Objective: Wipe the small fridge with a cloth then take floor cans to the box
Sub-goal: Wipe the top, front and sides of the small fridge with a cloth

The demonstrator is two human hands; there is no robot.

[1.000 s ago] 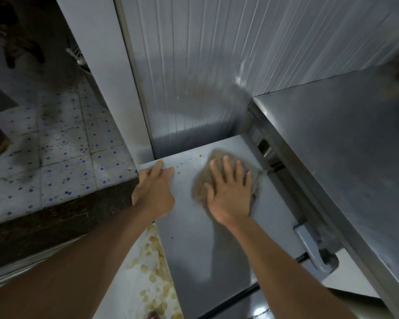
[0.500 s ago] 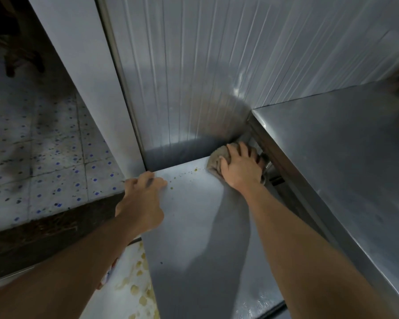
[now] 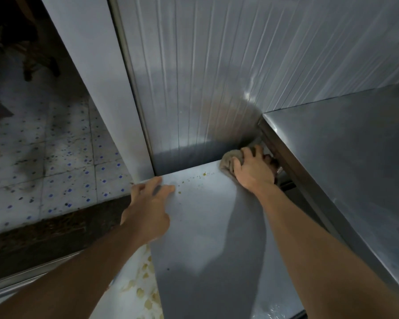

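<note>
Since a second ago: right hand [image 3: 253, 171] gone from the middle of the fridge top [image 3: 212, 226] to its far right corner, carrying the cloth [image 3: 228, 161] along. Then flat on a spread cloth, fingers straight; now curled round a bunched wad, pressing it into the angle where the ribbed wall [image 3: 205, 77] meets the steel counter [image 3: 343, 169]. Over the last half second, hardly any shift: same corner, same grip. Left hand [image 3: 148, 208] planted throughout near the far left corner of the top, fingers spread and relaxed, fingertips resting on the metal, holding nothing.

Judged from this: middle strip probably wiped, corner being worked now. Yellowish specks [image 3: 194, 178] left along the far edge between the two hands, so wiping not finished. No cans or box in view; that part not begun.

Edges and room: far side closed off by the ribbed wall, right side by the counter's overhanging edge just above the knuckles, so little space there for anything but short rubs. Pillar [image 3: 95, 88] hard against the far left corner. Left edge open, dropping to a stained white panel [image 3: 138, 284] and beyond it the tiled floor [image 3: 44, 169]. Open room toward the near side and leftward along the far edge, with only the left hand in the way.
</note>
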